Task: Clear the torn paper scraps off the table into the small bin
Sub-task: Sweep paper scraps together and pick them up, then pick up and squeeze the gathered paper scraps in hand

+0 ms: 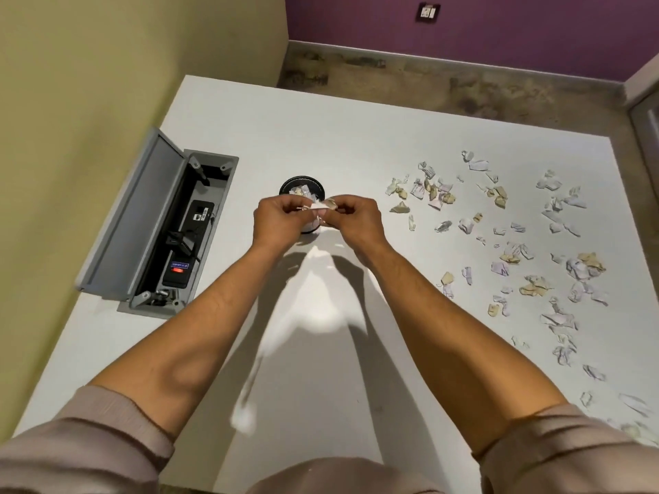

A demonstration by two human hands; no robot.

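Room: olive-yellow wall on the left, purple wall at the far side with a small switch plate [428, 11], mottled grey-brown floor beyond the desk.
Desk: white top [321, 137], lit brightly between the two forearms, with arm shadows falling toward the viewer.
Cable box: a grey recessed hatch [160, 226] sits at the left side of the desk, its lid raised toward the wall; inside are black plugs, cables and a small red light.
Small bin: a round black-rimmed bin [301, 182] stands near the middle of the desk, just beyond the hands, its near part hidden by them; several pale scraps already lie inside it.
Left hand: the left hand [276, 217] is raised over the near rim of the bin, fingers curled, its grip pinching one end of a held scrap [325, 205].
Right hand: the right hand [354, 217] is close beside the left, fingers curled, its grip pinching the other end of the same scrap.
Torn paper scraps: many white, lilac and tan pieces [517, 251] lie scattered over the right half of the desk, well apart from the bin, reaching to the near right edge.
Sleeves: pale mauve sleeves are pushed up both forearms.
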